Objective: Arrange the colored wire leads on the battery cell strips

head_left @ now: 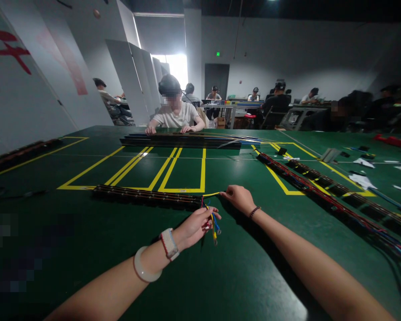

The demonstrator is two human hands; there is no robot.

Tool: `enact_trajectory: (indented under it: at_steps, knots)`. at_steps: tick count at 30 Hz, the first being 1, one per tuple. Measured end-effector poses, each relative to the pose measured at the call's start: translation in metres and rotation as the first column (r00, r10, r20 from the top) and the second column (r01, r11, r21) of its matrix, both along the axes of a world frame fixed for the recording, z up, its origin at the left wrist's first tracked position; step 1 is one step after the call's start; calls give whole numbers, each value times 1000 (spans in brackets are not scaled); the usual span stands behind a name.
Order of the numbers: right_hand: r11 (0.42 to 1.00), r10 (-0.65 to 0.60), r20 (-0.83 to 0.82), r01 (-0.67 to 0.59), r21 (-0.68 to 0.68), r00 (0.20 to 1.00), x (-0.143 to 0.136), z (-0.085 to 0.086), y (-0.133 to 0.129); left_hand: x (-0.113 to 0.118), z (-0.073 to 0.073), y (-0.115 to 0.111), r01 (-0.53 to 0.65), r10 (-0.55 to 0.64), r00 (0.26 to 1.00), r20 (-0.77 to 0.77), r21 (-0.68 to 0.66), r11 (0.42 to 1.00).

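Observation:
A long black strip assembly [147, 196] with copper-coloured lines lies across the green table in front of me. Several wires come out of its right end. My left hand [195, 225] is closed around a bundle of wires [214, 225], yellow, blue and red, whose ring terminals hang below the fingers. My right hand [239, 199] pinches the end of a yellow wire [211, 194] drawn out to the right from the strip. The tip of that wire is hidden by my fingers.
Yellow tape rectangles [202, 171] mark the green table [254, 267]. Long wired strips [321, 196] lie at the right, near white scraps [362, 179]. Another strip [20, 156] lies far left. Across the table a person [177, 113] has both hands on long dark profiles [180, 141].

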State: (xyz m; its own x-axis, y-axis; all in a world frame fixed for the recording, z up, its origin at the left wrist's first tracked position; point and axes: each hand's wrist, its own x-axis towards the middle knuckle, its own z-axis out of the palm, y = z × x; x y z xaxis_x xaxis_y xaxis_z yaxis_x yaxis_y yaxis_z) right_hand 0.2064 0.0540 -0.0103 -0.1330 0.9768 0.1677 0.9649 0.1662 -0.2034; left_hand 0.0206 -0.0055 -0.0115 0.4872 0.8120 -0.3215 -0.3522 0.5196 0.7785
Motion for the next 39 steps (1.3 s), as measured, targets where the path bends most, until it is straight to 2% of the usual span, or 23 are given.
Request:
enact_trajectory:
  at_steps: [4,7,10,12,14,16,19,24,27,30,33,37,39]
  knots:
    - [984,81,116,-98,147,990,4,1,-7,-3,-2,3,57,-57,998,14,14,998]
    - [920,210,186,-258,295,960,8,3,-17,-3,-4,4,91,-92,995,37,28,995]
    - [765,453,297,-537,354,841,7,4,-24,-1,-5,4,87,-87,995,55,0,996]
    - [618,613,369,-715,326,698,6,3,-28,0,-6,3,82,-80,995,66,-19,996]
    - [486,711,419,-825,288,565,3,1,-31,0,-6,3,69,-67,994,82,-27,997]
    - [419,747,446,-870,259,493,1,1,-34,1,-6,2,52,-48,994,94,-35,998]
    - [394,764,460,-892,222,452,-2,2,-35,0,-6,3,54,-50,994,99,-39,998]
    - [388,788,419,-893,229,450,3,1,-32,-1,-8,6,107,-98,988,121,-66,992]
    - [430,798,332,-861,272,503,6,1,-28,-2,-10,8,127,-116,984,138,-75,989]
    - [523,783,150,-769,368,604,0,2,-27,-2,-12,7,126,-121,988,101,-39,991]
    - [632,725,-72,-619,466,685,-18,4,-27,-1,-13,5,103,-105,993,54,22,994]
    - [774,586,-236,-449,446,775,-47,8,-26,3,-11,3,47,-47,999,20,23,999]
    - [815,534,-253,-411,409,807,-58,10,-24,4,-10,3,28,-28,1000,1,27,999]
